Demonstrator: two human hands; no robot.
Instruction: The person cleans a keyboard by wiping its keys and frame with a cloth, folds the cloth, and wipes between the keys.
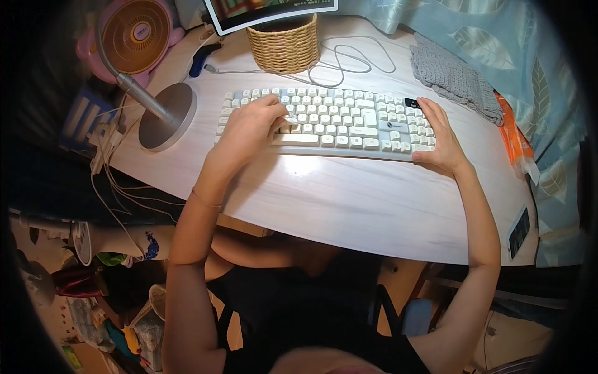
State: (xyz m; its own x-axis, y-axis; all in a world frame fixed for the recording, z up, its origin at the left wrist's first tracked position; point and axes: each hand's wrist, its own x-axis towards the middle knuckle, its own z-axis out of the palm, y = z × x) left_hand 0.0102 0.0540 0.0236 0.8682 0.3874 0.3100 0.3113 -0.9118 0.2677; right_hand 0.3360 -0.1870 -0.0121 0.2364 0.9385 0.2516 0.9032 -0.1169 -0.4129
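A cream-white keyboard (342,118) with a small black display at its top right lies on the desk. My left hand (249,128) is over its left part, with fingers curled together. A small white scrap, like tissue (290,118), pokes out from the fingertips above the keys; its full shape is hidden by the hand. At the keyboard's right end, my right hand (443,137) spans it, thumb at the front edge and fingers reaching the back corner by the number keys.
A lamp base (168,118) and a pink heater (134,37) stand left. Behind the keyboard are a wicker basket (285,47), a grey cable (336,71) and a screen (274,9). Grey knitted fabric (455,78), an orange bag (516,137) and a phone (518,232) lie right.
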